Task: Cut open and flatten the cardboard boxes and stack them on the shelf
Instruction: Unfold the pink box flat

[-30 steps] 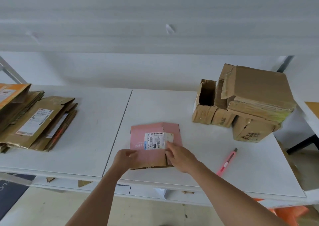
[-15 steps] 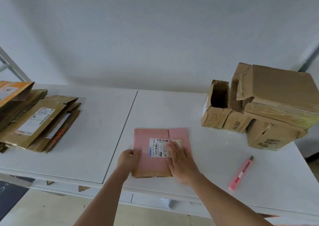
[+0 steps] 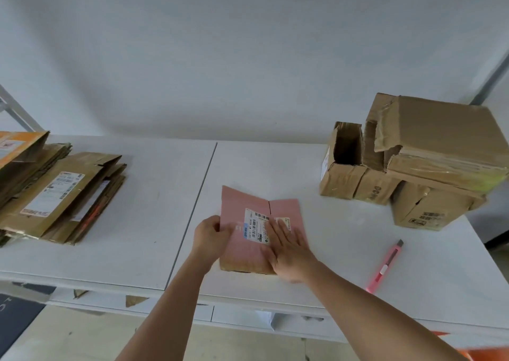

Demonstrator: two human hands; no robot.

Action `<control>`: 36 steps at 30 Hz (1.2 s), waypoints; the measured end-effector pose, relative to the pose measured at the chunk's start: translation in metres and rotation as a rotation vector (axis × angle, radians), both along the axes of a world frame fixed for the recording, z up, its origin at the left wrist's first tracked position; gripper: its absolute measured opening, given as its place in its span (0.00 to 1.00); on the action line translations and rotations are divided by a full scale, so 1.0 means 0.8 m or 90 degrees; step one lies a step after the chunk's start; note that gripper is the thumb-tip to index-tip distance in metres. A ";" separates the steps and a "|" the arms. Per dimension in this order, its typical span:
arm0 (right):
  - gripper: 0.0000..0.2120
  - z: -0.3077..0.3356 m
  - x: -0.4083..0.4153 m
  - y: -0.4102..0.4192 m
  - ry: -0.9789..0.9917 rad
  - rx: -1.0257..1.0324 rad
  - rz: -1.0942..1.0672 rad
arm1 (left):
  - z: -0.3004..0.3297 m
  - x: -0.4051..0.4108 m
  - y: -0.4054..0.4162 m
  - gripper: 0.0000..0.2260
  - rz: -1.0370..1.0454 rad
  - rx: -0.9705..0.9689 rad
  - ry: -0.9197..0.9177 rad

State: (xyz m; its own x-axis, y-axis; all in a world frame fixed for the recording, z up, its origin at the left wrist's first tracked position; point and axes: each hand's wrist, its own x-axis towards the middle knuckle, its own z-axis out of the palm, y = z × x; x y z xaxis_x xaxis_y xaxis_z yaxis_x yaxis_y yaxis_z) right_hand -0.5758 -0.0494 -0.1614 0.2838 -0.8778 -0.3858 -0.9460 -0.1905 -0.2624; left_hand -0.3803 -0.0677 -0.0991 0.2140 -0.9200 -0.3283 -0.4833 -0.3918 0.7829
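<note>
Nearly Flat: Pink Box Pinned Under Two Hands

Right at the near edge of the white table (image 3: 344,253) lies the pink box (image 3: 242,245), already collapsed, its shipping label (image 3: 256,224) facing up. The right hand (image 3: 286,250) lies on it with fingers straight and spread, palm down across the label and the right flap, which I take as pressing the folds so the cardboard stays flat. The left hand (image 3: 210,234) grips the box's left edge, thumb on top and fingers curled round it, apparently to stop the piece sliding while the other hand bears down. The far left corner of the pink sheet tilts up a little, so the flattening looks unfinished.

A pink utility knife (image 3: 385,267) rests on the table to the right, well apart from both hands; cutting on this box seems done. Far right, a cluster of brown boxes (image 3: 429,162) waits uncut, one with its top open. On the left sits a pile of flattened cardboard (image 3: 60,198), likely where this sheet goes next, though the task's shelf I cannot pick out for certain
</note>
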 end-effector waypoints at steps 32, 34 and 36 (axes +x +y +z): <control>0.28 0.025 0.084 0.002 -0.064 -0.079 -0.145 | -0.022 0.056 -0.004 0.26 -0.191 0.028 -0.557; 0.30 0.012 0.086 0.006 -0.039 -0.058 -0.128 | -0.036 0.069 -0.009 0.31 -0.250 -0.025 -0.538; 0.29 0.011 0.084 -0.006 -0.034 -0.055 -0.119 | -0.047 0.079 -0.012 0.36 -0.323 -0.014 -0.433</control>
